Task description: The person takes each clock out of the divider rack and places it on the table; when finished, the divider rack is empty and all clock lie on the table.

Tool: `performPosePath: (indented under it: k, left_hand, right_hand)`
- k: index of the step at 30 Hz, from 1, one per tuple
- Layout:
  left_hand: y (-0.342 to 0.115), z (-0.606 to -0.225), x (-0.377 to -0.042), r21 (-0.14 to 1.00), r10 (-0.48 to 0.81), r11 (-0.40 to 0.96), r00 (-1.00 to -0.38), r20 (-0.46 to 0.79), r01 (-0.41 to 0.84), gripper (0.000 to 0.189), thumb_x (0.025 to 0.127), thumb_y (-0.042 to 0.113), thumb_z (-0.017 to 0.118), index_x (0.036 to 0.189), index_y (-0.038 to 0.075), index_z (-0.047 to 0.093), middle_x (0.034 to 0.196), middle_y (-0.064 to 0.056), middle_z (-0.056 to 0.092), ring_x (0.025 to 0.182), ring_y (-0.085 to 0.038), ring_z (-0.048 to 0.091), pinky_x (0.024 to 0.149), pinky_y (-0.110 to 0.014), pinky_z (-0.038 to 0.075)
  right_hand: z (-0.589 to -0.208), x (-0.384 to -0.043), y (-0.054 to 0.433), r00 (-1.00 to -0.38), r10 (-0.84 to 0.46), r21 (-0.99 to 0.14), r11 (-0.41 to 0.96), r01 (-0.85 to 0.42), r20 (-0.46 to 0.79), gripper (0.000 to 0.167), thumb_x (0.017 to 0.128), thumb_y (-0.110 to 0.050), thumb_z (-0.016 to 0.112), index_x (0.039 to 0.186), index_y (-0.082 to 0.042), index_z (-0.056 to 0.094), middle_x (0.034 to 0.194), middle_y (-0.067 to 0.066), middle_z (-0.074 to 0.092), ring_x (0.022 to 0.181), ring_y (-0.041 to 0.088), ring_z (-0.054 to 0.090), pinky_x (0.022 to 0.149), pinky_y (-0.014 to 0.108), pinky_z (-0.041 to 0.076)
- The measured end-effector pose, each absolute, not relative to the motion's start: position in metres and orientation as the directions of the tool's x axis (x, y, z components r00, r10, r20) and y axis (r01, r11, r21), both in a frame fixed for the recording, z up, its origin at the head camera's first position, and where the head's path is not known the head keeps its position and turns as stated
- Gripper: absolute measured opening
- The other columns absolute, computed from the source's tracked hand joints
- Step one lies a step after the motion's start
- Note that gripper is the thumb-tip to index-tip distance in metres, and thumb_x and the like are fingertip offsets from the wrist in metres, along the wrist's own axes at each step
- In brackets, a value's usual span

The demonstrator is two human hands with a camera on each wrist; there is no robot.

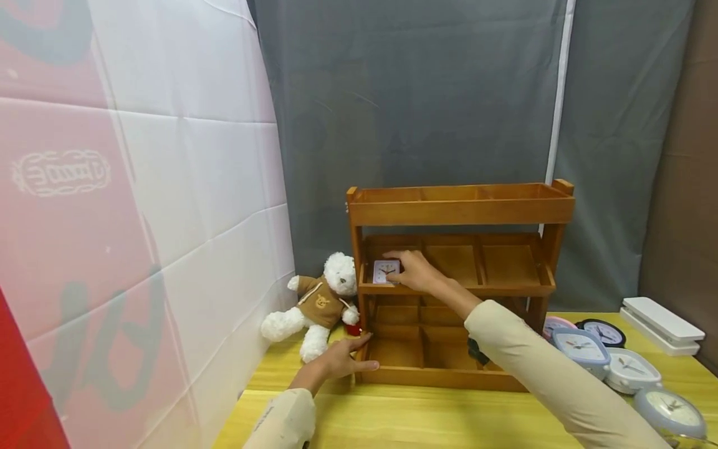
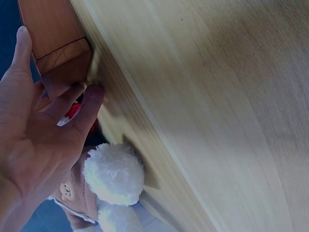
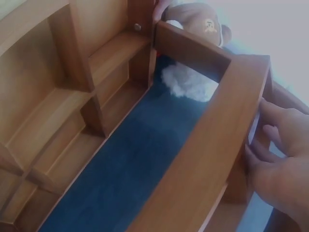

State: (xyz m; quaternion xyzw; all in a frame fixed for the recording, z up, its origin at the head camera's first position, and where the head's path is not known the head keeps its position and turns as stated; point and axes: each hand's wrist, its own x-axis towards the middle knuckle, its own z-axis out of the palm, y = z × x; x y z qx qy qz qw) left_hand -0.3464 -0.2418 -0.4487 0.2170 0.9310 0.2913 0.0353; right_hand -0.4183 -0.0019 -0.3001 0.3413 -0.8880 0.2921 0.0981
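Observation:
A small square light-purple alarm clock [image 1: 386, 272] stands in the left compartment of the middle tier of a brown wooden shelf [image 1: 460, 213]. My right hand [image 1: 414, 272] pinches this clock by its right side, thumb low and fingers over the top. Seen from the right wrist, the same hand [image 3: 282, 154] reaches past a shelf board that hides most of the clock. At the shelf's lower left corner, my left hand [image 1: 339, 358] rests with its fingers extended. The left wrist view shows that hand [image 2: 43, 130] spread around the wooden corner, thumb and fingers on different sides.
A white plush bear [image 1: 322, 302] in a brown hoodie sits left of the shelf, a red item [image 1: 354, 328] beside it. Several alarm clocks, including a blue one [image 1: 581, 350] and a white one [image 1: 632, 370], lie on the table's right side. Behind them is a white flat object [image 1: 662, 324].

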Motion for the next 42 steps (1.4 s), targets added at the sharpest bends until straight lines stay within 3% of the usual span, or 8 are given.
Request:
performPosePath:
  k: [2,8,12,15,20,25,32,42]
  left_hand:
    - [-0.241,-0.449,-0.347,0.555,0.420,0.741,-0.906,0.058,0.379,0.082,0.094,0.045,0.077,0.157,0.004,0.045,0.150,-0.024,0.053,0.134,-0.042,0.055,0.108,-0.054,0.046]
    - [-0.241,-0.450,-0.347,0.557,0.407,0.749,-0.912,0.042,0.360,0.082,0.094,0.046,0.077,0.158,0.006,0.045,0.151,-0.022,0.053,0.132,-0.041,0.057,0.108,-0.053,0.047]
    - [-0.241,-0.449,-0.346,0.551,0.407,0.752,-0.913,0.042,0.361,0.082,0.094,0.046,0.077,0.157,0.005,0.045,0.151,-0.022,0.053,0.131,-0.042,0.057,0.107,-0.054,0.048]
    - [-0.240,-0.448,-0.346,0.543,0.416,0.752,-0.908,0.050,0.374,0.082,0.094,0.045,0.078,0.157,0.005,0.045,0.151,-0.022,0.053,0.131,-0.042,0.057,0.107,-0.054,0.047]
    - [-0.239,-0.449,-0.345,0.547,0.436,0.737,-0.898,0.063,0.396,0.080,0.094,0.041,0.078,0.156,0.002,0.045,0.149,-0.025,0.054,0.133,-0.043,0.056,0.107,-0.054,0.047]
    - [-0.242,-0.452,-0.347,0.547,0.445,0.730,-0.892,0.074,0.409,0.080,0.095,0.042,0.077,0.156,0.002,0.045,0.148,-0.026,0.054,0.132,-0.044,0.055,0.107,-0.055,0.047]
    - [-0.250,-0.453,-0.351,0.551,0.460,0.718,-0.884,0.084,0.425,0.080,0.096,0.041,0.076,0.156,-0.001,0.044,0.150,-0.027,0.052,0.135,-0.043,0.053,0.109,-0.056,0.045]
    - [-0.262,-0.452,-0.352,0.556,0.479,0.701,-0.872,0.097,0.446,0.079,0.096,0.038,0.076,0.155,-0.005,0.044,0.149,-0.030,0.051,0.135,-0.045,0.052,0.109,-0.058,0.044]
  right_hand:
    - [-0.301,-0.419,-0.005,-0.760,-0.553,-0.455,0.610,-0.649,0.341,0.057,0.098,-0.011,0.074,0.150,0.001,0.052,0.056,0.000,0.056,0.043,0.007,0.035,0.049,0.023,0.035]
    - [-0.302,-0.417,-0.008,-0.759,-0.553,-0.451,0.611,-0.650,0.345,0.054,0.099,-0.010,0.072,0.150,0.000,0.054,0.065,0.010,0.063,0.043,0.014,0.040,0.050,0.027,0.039]
    - [-0.303,-0.417,-0.008,-0.707,-0.545,-0.390,0.592,-0.705,0.450,0.044,0.098,-0.008,0.073,0.140,-0.002,0.064,0.115,0.022,0.073,0.091,0.030,0.070,0.083,0.043,0.058]
    - [-0.302,-0.417,-0.004,-0.673,-0.534,-0.369,0.571,-0.734,0.512,0.037,0.097,-0.008,0.074,0.133,-0.004,0.071,0.136,0.020,0.066,0.130,0.038,0.058,0.106,0.051,0.049]
    - [-0.297,-0.415,0.003,-0.652,-0.511,-0.395,0.527,-0.752,0.561,0.034,0.096,-0.008,0.075,0.130,-0.006,0.073,0.132,0.016,0.069,0.125,0.034,0.061,0.103,0.050,0.051]
    - [-0.289,-0.407,0.010,-0.611,-0.509,-0.379,0.491,-0.784,0.606,0.033,0.095,-0.006,0.076,0.128,-0.004,0.074,0.130,0.017,0.070,0.082,0.032,0.065,0.084,0.045,0.055]
    - [-0.276,-0.390,0.021,-0.569,-0.523,-0.358,0.454,-0.816,0.635,0.033,0.093,-0.004,0.077,0.126,-0.004,0.075,0.126,0.015,0.072,0.122,0.036,0.062,0.098,0.050,0.054]
    - [-0.267,-0.364,0.042,-0.576,-0.546,-0.358,0.458,-0.813,0.608,0.034,0.091,-0.003,0.080,0.124,-0.008,0.077,0.123,0.013,0.069,0.110,0.030,0.066,0.080,0.035,0.059]
